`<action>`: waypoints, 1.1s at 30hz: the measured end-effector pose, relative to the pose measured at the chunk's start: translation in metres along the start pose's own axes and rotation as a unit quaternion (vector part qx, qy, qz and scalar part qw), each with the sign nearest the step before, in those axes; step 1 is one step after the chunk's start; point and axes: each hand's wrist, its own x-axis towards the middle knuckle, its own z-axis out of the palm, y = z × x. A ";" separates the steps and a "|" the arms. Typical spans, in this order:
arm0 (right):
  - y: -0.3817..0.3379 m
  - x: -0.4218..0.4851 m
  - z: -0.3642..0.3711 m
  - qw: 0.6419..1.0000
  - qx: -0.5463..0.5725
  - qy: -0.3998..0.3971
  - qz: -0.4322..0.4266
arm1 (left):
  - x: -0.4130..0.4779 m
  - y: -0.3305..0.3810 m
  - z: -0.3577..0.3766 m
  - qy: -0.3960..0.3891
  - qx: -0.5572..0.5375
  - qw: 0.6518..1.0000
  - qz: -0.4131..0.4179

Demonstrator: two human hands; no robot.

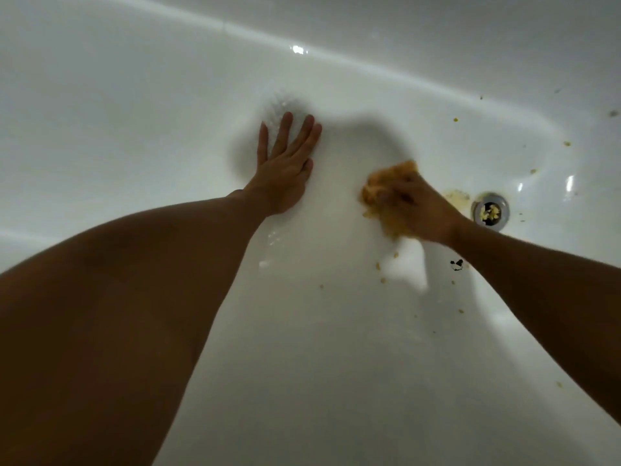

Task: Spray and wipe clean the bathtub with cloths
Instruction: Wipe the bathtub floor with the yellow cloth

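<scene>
I look down into a white bathtub (141, 105). My left hand (285, 166) lies flat on the tub's inner wall, fingers straight and spread. To its right, my right hand (420, 210) grips a crumpled yellow-brown cloth (383, 186) and presses it against the tub floor; the hand is blurred. The cloth sticks out past my fingers toward the upper left. A yellowish smear (457, 196) lies between the cloth and the drain.
A round metal drain (491, 212) with yellow bits in it sits at the right. Small yellow crumbs (383, 274) dot the tub floor below and right of the cloth. A small black speck (456, 264) lies beside my right forearm.
</scene>
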 end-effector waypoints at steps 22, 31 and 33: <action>-0.064 -0.013 0.051 0.991 -0.049 -0.100 0.078 | -0.038 0.003 0.015 -0.056 0.039 0.990 0.124; -0.093 -0.050 0.061 0.984 -0.106 -0.145 0.017 | -0.041 0.002 0.013 -0.069 0.046 0.988 0.131; -0.103 -0.054 0.072 0.984 -0.165 -0.028 0.058 | -0.042 0.002 0.014 -0.063 0.047 0.987 0.138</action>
